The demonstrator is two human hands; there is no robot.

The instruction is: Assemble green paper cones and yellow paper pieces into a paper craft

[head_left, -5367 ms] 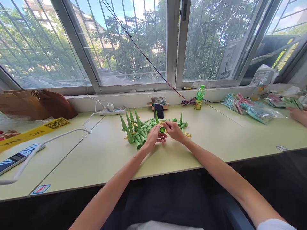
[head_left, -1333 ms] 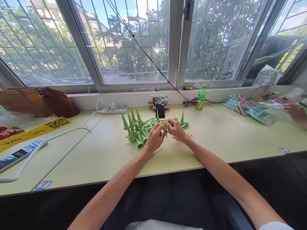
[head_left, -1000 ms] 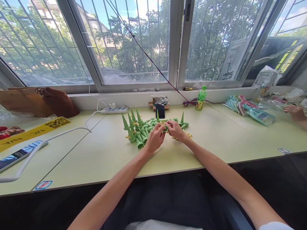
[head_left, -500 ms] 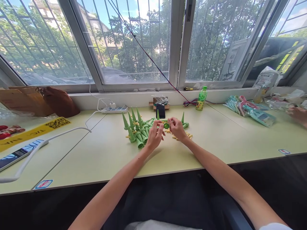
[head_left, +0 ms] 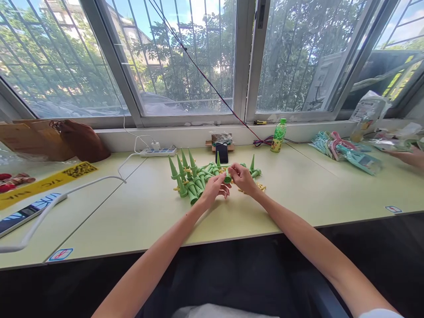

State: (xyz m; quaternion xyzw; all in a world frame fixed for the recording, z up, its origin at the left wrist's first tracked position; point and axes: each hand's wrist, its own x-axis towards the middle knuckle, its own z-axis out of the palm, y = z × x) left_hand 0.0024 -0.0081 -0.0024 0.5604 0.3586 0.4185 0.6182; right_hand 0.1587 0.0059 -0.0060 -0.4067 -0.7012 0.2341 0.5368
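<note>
My left hand (head_left: pixel 214 191) holds a green plastic watering spike (head_left: pixel 227 179) between thumb and fingers, its round open end facing me. Close against the right side of that spike, the fingers of my right hand (head_left: pixel 243 179) are pinched together; whatever they grip is hidden behind them. A cluster of similar green spikes (head_left: pixel 195 180) is to the left, some upright with points up, others lying with open ends toward me. Small yellow pieces (head_left: pixel 259 187) lie in a loose pile by my right wrist. Beyond my right hand are more green spikes (head_left: pixel 252 164).
A phone (head_left: pixel 221 153) leans on a small box at the back. Behind stand a green-labelled bottle (head_left: pixel 278 136) and a power strip (head_left: pixel 158 151). Packaged pastel items (head_left: pixel 341 150) lie at right, near another person's hand (head_left: pixel 410 157). A white cable (head_left: pixel 89 180) crosses the left side.
The held spike has come slightly down and left, its open end tipping lower. My left fingers have settled lower around it; my right hand has shifted slightly left. The other person's hand has moved.
</note>
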